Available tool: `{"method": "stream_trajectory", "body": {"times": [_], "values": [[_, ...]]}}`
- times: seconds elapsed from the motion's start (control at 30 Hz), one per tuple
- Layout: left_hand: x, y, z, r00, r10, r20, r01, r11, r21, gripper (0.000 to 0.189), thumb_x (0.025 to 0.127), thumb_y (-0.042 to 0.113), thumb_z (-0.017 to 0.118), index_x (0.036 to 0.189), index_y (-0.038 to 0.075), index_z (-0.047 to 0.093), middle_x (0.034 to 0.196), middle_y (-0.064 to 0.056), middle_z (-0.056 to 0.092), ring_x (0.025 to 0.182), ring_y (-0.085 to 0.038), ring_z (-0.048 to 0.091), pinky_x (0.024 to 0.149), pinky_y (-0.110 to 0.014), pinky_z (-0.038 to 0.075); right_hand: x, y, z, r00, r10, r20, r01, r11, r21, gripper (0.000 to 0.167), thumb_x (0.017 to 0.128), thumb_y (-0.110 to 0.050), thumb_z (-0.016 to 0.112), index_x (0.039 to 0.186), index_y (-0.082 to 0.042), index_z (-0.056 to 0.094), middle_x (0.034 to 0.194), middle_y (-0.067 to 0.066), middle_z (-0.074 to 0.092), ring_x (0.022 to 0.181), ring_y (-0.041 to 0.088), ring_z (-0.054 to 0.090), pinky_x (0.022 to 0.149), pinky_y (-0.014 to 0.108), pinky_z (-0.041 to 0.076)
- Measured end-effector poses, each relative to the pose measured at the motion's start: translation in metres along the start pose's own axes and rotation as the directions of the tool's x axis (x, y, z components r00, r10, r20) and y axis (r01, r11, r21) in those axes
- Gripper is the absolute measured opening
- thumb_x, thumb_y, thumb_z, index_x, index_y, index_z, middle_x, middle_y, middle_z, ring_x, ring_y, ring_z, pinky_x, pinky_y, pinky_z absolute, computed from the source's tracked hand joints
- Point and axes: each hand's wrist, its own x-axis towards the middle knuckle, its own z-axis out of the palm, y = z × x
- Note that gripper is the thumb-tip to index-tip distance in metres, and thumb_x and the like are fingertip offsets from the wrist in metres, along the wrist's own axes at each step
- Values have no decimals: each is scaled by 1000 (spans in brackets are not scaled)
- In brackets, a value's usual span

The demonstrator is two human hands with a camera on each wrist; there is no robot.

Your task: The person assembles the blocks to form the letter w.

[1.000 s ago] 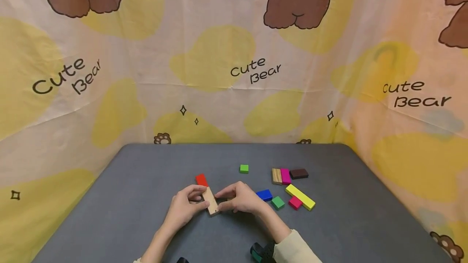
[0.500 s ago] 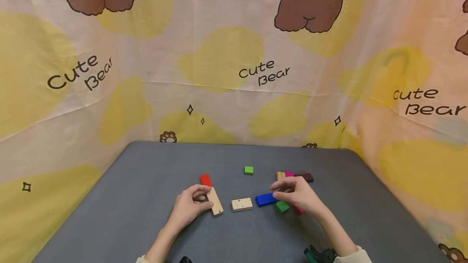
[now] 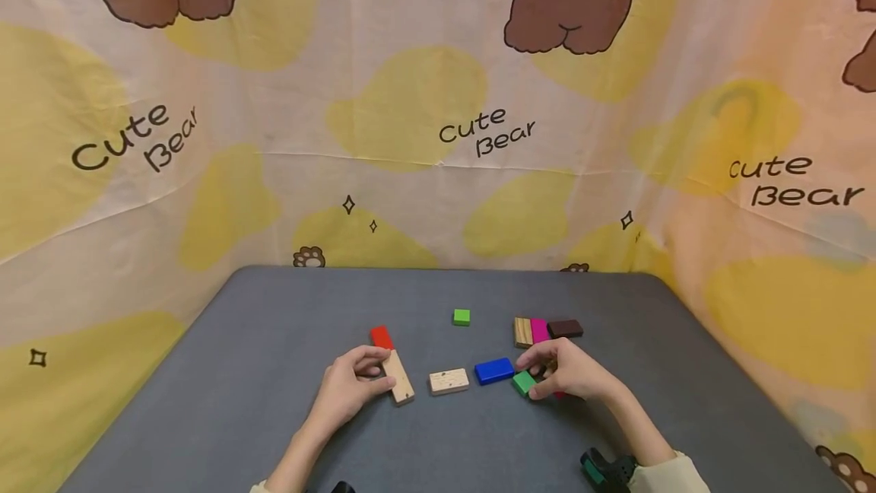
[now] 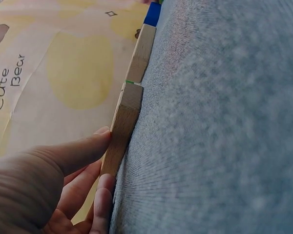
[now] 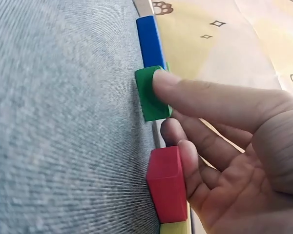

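Observation:
My left hand [image 3: 352, 388] holds a long pale wooden block [image 3: 398, 377], its thumb and fingers against the block's left side and far part. A red block [image 3: 382, 338] continues the line at the far end. On the right, my right hand [image 3: 575, 373] pinches a small green block [image 5: 154, 95], thumb on the near face and the other fingers mostly hidden behind it. The blue block [image 3: 494, 371] lies just left of the green one. Close by the right hand's lower fingers stands a crimson block [image 5: 167, 187], mostly covered in the head view.
A short pale block [image 3: 449, 382] lies between the hands. Farther back are a light green block [image 3: 461, 317], a striped wooden block [image 3: 523, 332], a magenta block [image 3: 539, 329] and a dark brown block [image 3: 565, 328]. Part of a yellow block [image 5: 173, 228] shows beyond the crimson one.
My right hand has left the pale blocks, moved right past the blue block and come down on the green block, which it now pinches. My left hand stays on the long block.

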Motion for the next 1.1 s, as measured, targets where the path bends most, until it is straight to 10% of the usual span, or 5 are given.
{"method": "stream_trajectory", "body": {"times": [1.1], "values": [[3,-1,1,1000,-7,10,7,1000,6,40,74,18,88,111,16,72,108,2,71,90,-13,63,80,-37,51,2,-4,2,999,26,-46,-24,999,44,34,73,1,85,104,-3,70,103,9,69,88,31,60,74,36,53]]}}
